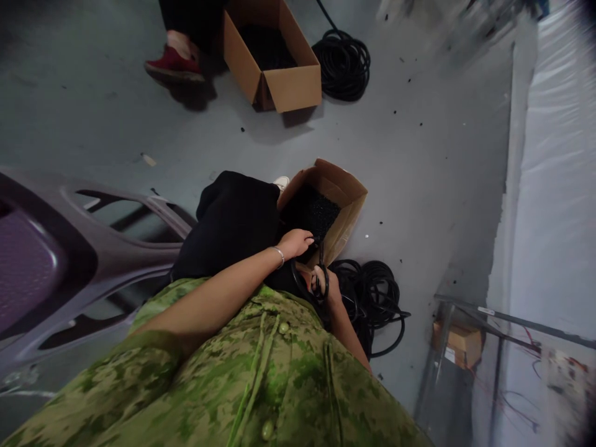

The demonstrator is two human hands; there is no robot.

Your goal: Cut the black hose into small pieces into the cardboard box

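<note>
Below me, my left hand (296, 243), with a bracelet at the wrist, is closed in a pinch at a small black piece near the end of a black hose. My right hand (322, 282) is wrapped around the black hose (321, 251), part of which loops over its fingers. Both hands are at the near edge of an open cardboard box (347, 192). Inside that box lies a heap of small black parts (314, 211), too fine to make out singly. Beside my right hand, coils of black hose (372, 288) rest on the floor.
Ahead stands another cardboard box (293, 87) with dark contents, next to a coiled black hose (347, 65). A person's red shoe (174, 65) is near it. A purple chair (28, 267) is at the left. A metal frame (442, 335) and a small carton (463, 344) are at the right.
</note>
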